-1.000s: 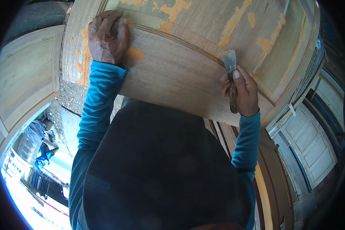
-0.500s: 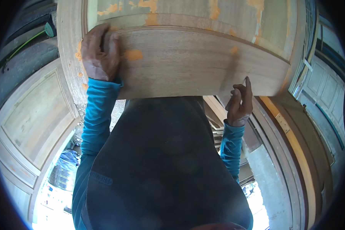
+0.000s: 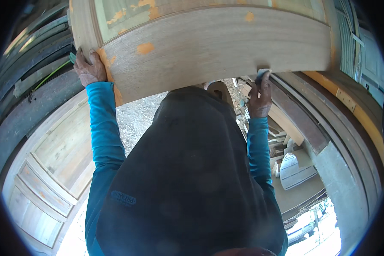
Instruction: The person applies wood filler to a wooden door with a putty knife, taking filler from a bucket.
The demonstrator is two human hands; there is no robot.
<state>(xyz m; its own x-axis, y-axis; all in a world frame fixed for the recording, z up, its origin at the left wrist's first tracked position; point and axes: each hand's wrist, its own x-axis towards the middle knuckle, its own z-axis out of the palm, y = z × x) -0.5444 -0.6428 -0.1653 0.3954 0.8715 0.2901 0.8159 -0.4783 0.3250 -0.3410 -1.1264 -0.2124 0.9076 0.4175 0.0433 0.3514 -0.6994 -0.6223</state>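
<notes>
While the left hand, half-curled, grips a panelled wooden door at upper left, the right hand clasps a putty knife centre-right.

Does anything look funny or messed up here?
Yes, two things. The pale wooden panel has ragged orange patches, which look odd because their bright colour doesn't match the wood. Also, wood scraps lie jumbled beyond the blue right sleeve, pointing different ways, so that spot looks messy.

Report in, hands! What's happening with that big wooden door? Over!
Left hand touching wooden door; right hand holding scraper near door's lower edge. Orange patches showing. No blockage seen.
</notes>
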